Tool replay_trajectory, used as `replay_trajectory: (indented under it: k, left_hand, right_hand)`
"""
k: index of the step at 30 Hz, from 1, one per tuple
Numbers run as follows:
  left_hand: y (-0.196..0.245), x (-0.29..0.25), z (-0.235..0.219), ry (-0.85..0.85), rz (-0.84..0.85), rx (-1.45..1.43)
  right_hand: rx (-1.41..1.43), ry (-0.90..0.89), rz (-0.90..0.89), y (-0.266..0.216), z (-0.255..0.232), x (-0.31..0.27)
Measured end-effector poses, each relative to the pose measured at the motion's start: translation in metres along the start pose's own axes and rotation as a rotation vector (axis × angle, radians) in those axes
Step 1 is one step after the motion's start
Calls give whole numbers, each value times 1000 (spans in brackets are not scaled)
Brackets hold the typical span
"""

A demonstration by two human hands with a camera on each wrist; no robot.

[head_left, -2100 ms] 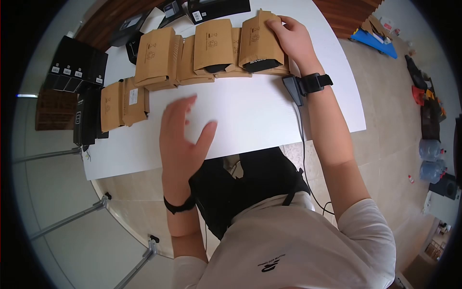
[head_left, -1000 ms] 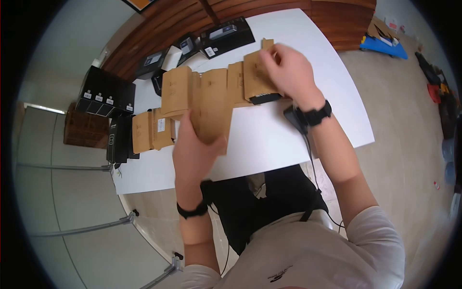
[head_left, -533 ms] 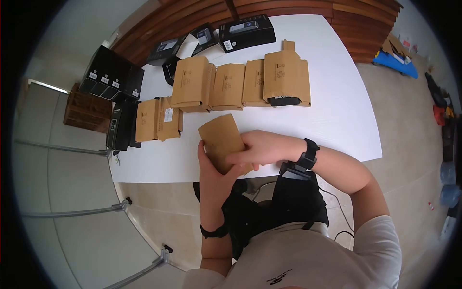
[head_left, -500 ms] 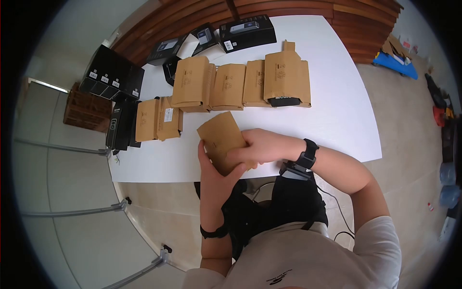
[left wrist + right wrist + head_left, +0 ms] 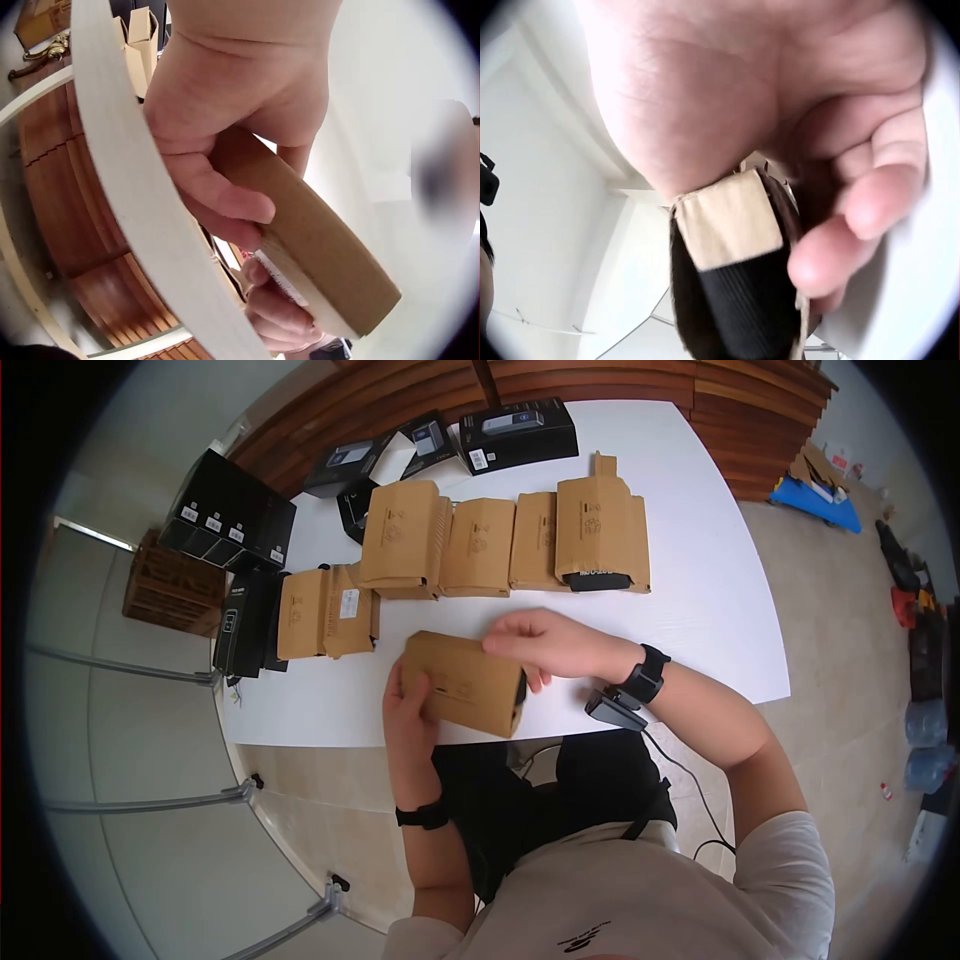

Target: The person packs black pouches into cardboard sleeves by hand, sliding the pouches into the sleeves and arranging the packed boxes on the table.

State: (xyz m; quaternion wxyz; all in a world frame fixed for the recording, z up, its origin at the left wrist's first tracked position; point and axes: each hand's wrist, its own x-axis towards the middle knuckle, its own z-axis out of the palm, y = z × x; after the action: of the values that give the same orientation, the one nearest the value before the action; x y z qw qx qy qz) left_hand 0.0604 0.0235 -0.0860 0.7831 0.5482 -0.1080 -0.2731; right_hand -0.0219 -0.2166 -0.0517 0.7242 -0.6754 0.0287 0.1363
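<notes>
A brown cardboard box (image 5: 462,682) is held over the table's front edge in the head view. My left hand (image 5: 408,722) grips its left end, thumb across the printed face; the left wrist view shows the fingers curled round the box (image 5: 330,244). At the other end my right hand (image 5: 560,645) pinches the far corner, thumb on top. That end stands open in the right wrist view: a tan cardboard flap (image 5: 731,221) sits above a black ribbed piece (image 5: 750,307) inside. Fingers (image 5: 829,259) of the right hand lie along the box's side.
Several brown boxes (image 5: 478,545) stand in a row behind the hands, with two more (image 5: 305,615) at the left. Black boxes (image 5: 518,435) line the back, and others (image 5: 228,510) are stacked left. A cable (image 5: 680,765) hangs from the right wrist's camera.
My left hand has taken a box from the row and drawn it to the front edge. The right hand has left the row for this box, which has turned its open end rightward.
</notes>
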Motion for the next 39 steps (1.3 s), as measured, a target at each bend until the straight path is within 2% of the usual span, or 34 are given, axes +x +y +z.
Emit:
replay_trajectory:
  k: [1, 2, 4, 5, 6, 7, 8, 11, 13, 15, 20, 22, 25, 28, 31, 34, 37, 39]
  left_hand:
    - [0, -1, 0, 18, 51, -134]
    - [-2, -2, -3, 25, 45, -131]
    - [-7, -2, -5, 22, 197, -24]
    - [-8, -3, -5, 30, 197, -20]
    - [-7, -5, -2, 48, 175, -154]
    - [-6, -6, -1, 64, 153, -290]
    - [-5, -6, -2, 68, 153, -290]
    - [-8, -6, -4, 64, 140, -288]
    - [-7, -5, -6, -48, 162, -262]
    - [-4, -6, -3, -43, 167, -230]
    - [-5, -8, -7, -87, 185, -136]
    - [-4, -8, -9, -170, 159, -132]
    - [-3, -7, -13, -203, 129, -88]
    - [-2, -9, -7, -138, 117, -75]
    - [0, -11, 1, -64, 134, -71]
    - [0, -11, 0, -69, 129, -107]
    - [0, -10, -2, -103, 134, -112]
    - [-2, -9, -1, -94, 155, -108]
  right_hand:
    - [44, 65, -43, -3, 2, -3]
    - [51, 61, -38, -1, 4, -3]
    - [151, 124, -247, 3, 8, -4]
    - [168, 121, -279, 1, 10, -6]
    - [170, 113, -279, 2, 12, -5]
    - [103, 156, -330, 4, 14, -5]
    - [34, 203, -380, 6, 14, -5]
    - [-64, 198, -379, 7, 10, -2]
    - [-110, 188, -368, 4, 9, -4]
    - [-183, 199, -375, 1, 9, -4]
    - [-146, 143, -334, 11, 5, 1]
    - [-130, 133, -327, 11, 6, 1]
    - [-132, 149, -339, 13, 7, 2]
    - [-110, 162, -354, 10, 7, 1]
    - [-101, 168, -293, 6, 9, -2]
    - [-154, 164, -288, 9, 9, -3]
    - [-62, 238, -340, 16, 11, 0]
    - [-213, 323, -336, 17, 10, 1]
